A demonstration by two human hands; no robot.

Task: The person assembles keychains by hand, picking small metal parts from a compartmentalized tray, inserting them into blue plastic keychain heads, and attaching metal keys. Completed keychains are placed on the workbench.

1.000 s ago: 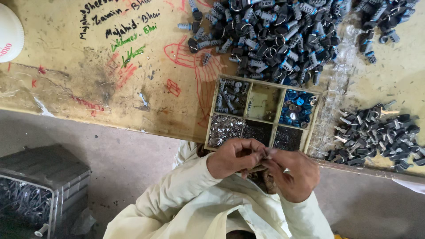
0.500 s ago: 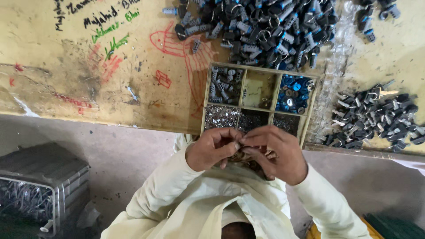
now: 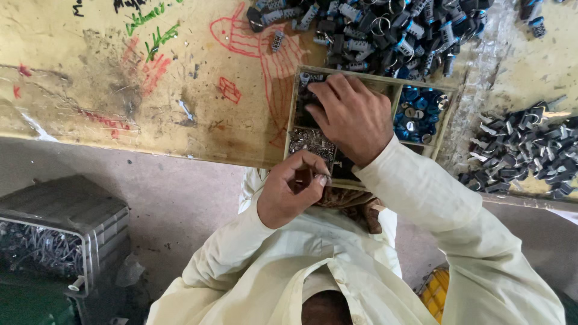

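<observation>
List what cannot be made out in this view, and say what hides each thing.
- What the left hand pinches: head view, hidden by its curled fingers.
- What the right hand touches in the wooden tray: its fingertips and palm cover those compartments.
- The dark parts pile: cut off by the top edge.
- The metal crate: contents too small, cut off at the left edge.

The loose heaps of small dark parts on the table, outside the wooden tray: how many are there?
2. One large heap lies above the wooden tray, at the top edge. A second heap lies right of the tray. A few more pieces at the top right corner may belong to a third heap, cut off.
</observation>
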